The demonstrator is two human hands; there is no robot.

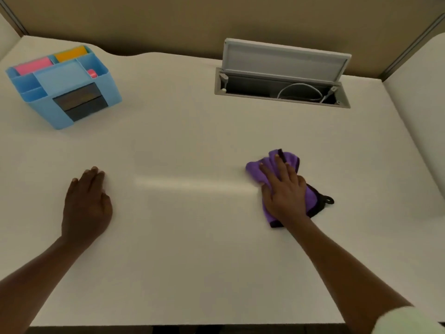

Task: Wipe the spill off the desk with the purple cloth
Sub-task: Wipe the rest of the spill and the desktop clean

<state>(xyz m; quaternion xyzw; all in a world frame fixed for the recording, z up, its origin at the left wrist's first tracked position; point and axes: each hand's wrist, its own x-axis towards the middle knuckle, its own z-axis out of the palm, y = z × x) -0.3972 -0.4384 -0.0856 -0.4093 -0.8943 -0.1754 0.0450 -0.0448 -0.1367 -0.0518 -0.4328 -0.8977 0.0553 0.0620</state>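
Two hands on worktop | right hand flat, fingers spread, pinning purple cloth right of centre, for wiping pressure | left hand palm down, empty, likely bracing | faint streak between.

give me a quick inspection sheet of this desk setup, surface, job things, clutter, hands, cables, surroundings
surface: white desk, a pale shiny streak runs between the hands; no clear puddle seen
job's things: purple cloth, bunched, dark trim, flat on the desk at the right
clutter: blue organiser at the back left, pink and orange items inside
grippers: left hand palm down on bare desk, holding nothing; right hand pressed flat on the cloth
cables: white cable coiled inside the open hatch at the back right
surroundings: tan partition wall behind the desk
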